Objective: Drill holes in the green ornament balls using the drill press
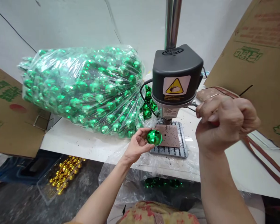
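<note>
My left hand (138,143) pinches a shiny green faceted ball (154,137) between thumb and fingers. It holds the ball at the left edge of the drill press's base plate (182,141), just below and left of the chuck (167,121). My right hand (220,121) is closed at the right of the black drill press head (177,67), around the end of its feed lever (193,105). A bit of red shows between those fingers; most of the handle is hidden. Dark shavings lie over the brown board (172,137) on the base.
A big clear bag of green balls (84,90) lies left of the press, with more loose green balls (147,105) behind. Cardboard boxes (254,68) stand at both sides. Below the table are a clear bin of gold balls (66,174) and a plastic bag (121,177).
</note>
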`<state>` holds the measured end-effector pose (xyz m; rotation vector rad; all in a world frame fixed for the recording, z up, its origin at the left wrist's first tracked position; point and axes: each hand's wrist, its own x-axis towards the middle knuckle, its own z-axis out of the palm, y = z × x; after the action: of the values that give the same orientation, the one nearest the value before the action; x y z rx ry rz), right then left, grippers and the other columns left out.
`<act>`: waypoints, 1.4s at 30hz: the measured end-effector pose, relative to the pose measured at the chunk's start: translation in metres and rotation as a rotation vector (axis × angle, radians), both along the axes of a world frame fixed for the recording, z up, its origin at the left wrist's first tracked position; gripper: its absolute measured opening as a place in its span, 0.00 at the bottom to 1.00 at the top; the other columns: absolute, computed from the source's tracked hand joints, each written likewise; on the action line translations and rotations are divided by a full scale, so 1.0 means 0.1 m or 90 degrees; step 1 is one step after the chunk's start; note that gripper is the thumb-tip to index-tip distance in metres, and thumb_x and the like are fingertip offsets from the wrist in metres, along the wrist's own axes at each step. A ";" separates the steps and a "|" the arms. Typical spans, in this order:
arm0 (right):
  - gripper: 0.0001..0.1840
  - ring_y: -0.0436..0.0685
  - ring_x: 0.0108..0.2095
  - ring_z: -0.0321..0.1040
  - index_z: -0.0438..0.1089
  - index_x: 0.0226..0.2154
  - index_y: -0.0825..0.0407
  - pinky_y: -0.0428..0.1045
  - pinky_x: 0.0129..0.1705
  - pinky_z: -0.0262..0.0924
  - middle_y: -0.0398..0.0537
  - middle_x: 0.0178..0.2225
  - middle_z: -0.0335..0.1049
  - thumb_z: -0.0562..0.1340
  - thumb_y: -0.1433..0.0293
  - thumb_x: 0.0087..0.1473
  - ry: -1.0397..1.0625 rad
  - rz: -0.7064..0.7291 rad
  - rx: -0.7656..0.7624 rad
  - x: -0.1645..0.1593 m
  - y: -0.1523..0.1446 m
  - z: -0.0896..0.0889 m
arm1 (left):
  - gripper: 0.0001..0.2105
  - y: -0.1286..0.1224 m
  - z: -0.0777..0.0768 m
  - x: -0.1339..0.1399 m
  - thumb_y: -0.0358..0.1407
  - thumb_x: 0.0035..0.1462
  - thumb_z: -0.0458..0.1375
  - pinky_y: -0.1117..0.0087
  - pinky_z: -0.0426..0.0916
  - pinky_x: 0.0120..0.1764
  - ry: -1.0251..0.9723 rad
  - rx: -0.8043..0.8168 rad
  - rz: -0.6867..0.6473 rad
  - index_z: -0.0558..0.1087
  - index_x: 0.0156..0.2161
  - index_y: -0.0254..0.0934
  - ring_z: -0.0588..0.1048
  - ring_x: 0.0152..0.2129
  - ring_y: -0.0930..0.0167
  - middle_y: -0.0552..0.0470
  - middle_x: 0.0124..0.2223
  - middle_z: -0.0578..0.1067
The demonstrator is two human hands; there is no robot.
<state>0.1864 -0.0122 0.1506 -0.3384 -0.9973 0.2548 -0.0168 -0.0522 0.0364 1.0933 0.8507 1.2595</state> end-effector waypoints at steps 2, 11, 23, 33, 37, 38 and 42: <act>0.19 0.42 0.15 0.53 0.50 0.18 0.51 0.47 0.24 0.53 0.35 0.13 0.50 0.58 0.79 0.53 -0.005 -0.005 0.009 0.00 0.02 0.00 | 0.30 0.08 -0.09 0.03 0.38 0.41 0.78 0.61 0.73 0.54 0.039 -0.030 0.034 0.76 0.50 0.36 0.79 0.47 0.63 0.42 0.50 0.80; 0.22 0.45 0.16 0.52 0.52 0.18 0.50 0.51 0.30 0.60 0.35 0.14 0.49 0.61 0.71 0.59 -0.023 -0.037 0.018 -0.01 0.03 -0.02 | 0.29 0.51 -0.35 0.27 0.45 0.43 0.76 0.62 0.74 0.49 0.139 -0.048 0.077 0.77 0.50 0.36 0.79 0.43 0.64 0.47 0.44 0.82; 0.22 0.44 0.16 0.50 0.53 0.18 0.50 0.49 0.23 0.51 0.36 0.15 0.48 0.61 0.69 0.61 -0.030 -0.027 -0.004 -0.01 0.00 -0.01 | 0.26 0.54 -0.38 0.41 0.39 0.49 0.72 0.62 0.74 0.46 0.332 0.097 0.084 0.76 0.54 0.37 0.79 0.42 0.63 0.44 0.48 0.81; 0.22 0.43 0.16 0.51 0.52 0.18 0.51 0.49 0.27 0.54 0.35 0.14 0.49 0.60 0.70 0.60 -0.042 -0.023 0.006 0.00 0.01 -0.01 | 0.28 0.51 -0.42 0.34 0.44 0.50 0.72 0.60 0.74 0.50 0.277 0.048 0.119 0.75 0.54 0.36 0.80 0.43 0.62 0.44 0.47 0.82; 0.21 0.43 0.16 0.50 0.53 0.19 0.51 0.48 0.22 0.48 0.35 0.15 0.45 0.60 0.72 0.60 -0.027 0.006 0.012 -0.01 0.01 0.00 | 0.28 0.52 -0.43 0.33 0.45 0.50 0.72 0.59 0.74 0.51 0.253 0.036 0.087 0.75 0.54 0.35 0.80 0.44 0.61 0.43 0.47 0.82; 0.21 0.43 0.16 0.49 0.53 0.19 0.51 0.48 0.23 0.48 0.35 0.15 0.45 0.60 0.72 0.60 -0.027 0.012 0.010 -0.02 0.01 0.00 | 0.28 0.52 -0.43 0.34 0.45 0.50 0.72 0.58 0.73 0.52 0.258 0.035 0.081 0.75 0.54 0.35 0.80 0.44 0.61 0.43 0.48 0.82; 0.22 0.43 0.16 0.47 0.51 0.19 0.51 0.49 0.27 0.53 0.34 0.15 0.45 0.60 0.72 0.60 -0.029 -0.007 0.011 -0.03 0.01 0.01 | 0.28 0.53 -0.47 0.35 0.42 0.50 0.73 0.56 0.71 0.54 0.305 0.060 0.082 0.75 0.55 0.37 0.79 0.48 0.59 0.42 0.51 0.81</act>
<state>0.1837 -0.0114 0.1518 -0.3354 -1.0418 0.2293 0.0181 0.0005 -0.0108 1.4668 1.2461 1.1670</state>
